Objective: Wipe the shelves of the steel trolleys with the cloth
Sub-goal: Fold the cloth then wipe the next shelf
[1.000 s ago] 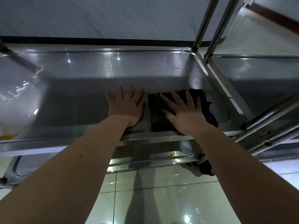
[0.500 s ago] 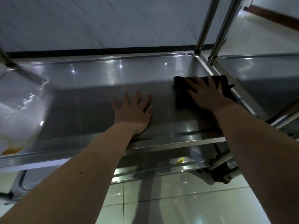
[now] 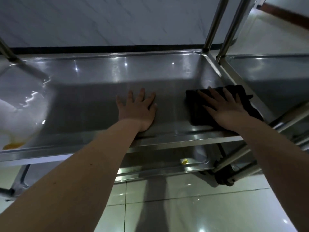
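A steel trolley shelf (image 3: 100, 77) with a raised rim spreads across the middle of the view. A dark folded cloth (image 3: 197, 113) lies at its right end, close to the front edge. My right hand (image 3: 224, 108) presses flat on the cloth with fingers straight and spread. My left hand (image 3: 138, 108) rests flat on the bare steel in the middle of the shelf, fingers spread, apart from the cloth.
A second steel trolley shelf (image 3: 275, 72) stands directly to the right, behind two upright posts (image 3: 217, 22). A white plastic bag (image 3: 20, 104) sits at the shelf's left end. A lower shelf (image 3: 167, 166) holds a small yellow scrap (image 3: 184, 161). Glossy floor tiles lie below.
My right hand slid the cloth to the right end of the shelf, then back toward the front edge. My left hand stayed planted in the middle.
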`<action>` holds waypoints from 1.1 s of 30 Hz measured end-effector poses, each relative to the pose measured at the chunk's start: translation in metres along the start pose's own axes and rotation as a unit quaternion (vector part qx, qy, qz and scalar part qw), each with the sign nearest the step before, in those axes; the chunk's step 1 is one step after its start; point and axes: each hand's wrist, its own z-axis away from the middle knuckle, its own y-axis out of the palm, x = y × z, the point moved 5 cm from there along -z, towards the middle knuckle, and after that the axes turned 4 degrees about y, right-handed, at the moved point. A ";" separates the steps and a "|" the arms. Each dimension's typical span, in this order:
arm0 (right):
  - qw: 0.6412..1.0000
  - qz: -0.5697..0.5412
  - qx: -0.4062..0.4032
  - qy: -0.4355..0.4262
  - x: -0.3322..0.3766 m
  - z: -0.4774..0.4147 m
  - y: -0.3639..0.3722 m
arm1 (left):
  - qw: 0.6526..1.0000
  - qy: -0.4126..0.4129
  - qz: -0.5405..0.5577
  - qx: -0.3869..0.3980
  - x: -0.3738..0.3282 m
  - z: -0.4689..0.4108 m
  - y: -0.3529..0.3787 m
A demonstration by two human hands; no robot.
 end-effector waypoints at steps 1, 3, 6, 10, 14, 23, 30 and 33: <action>1.000 -0.008 0.002 0.006 -0.007 0.011 -0.001 | 1.000 0.000 0.003 -0.001 -0.001 0.000 0.000; 0.999 -0.011 0.004 0.033 -0.012 0.021 -0.005 | 1.000 -0.001 0.004 -0.002 -0.003 0.000 -0.001; 0.998 -0.007 -0.012 0.060 0.025 0.022 -0.004 | 1.000 -0.001 -0.019 0.002 -0.003 -0.001 -0.003; 0.999 -0.017 -0.020 -0.019 0.106 0.029 0.004 | 1.000 0.026 -0.003 0.011 0.002 0.002 -0.009; 1.000 -0.018 0.009 -0.006 0.110 0.029 0.002 | 0.999 0.038 -0.015 -0.013 0.050 0.007 -0.024; 1.000 -0.002 0.013 0.028 0.111 0.029 0.003 | 0.999 -0.002 -0.034 0.011 0.165 0.041 -0.017; 0.999 -0.038 -0.008 0.016 0.211 0.040 0.002 | 0.996 0.020 -0.088 -0.009 0.164 0.039 -0.021; 0.999 -0.041 -0.002 -0.024 0.300 0.047 0.003 | 0.999 -0.008 0.006 -0.044 0.173 0.043 -0.037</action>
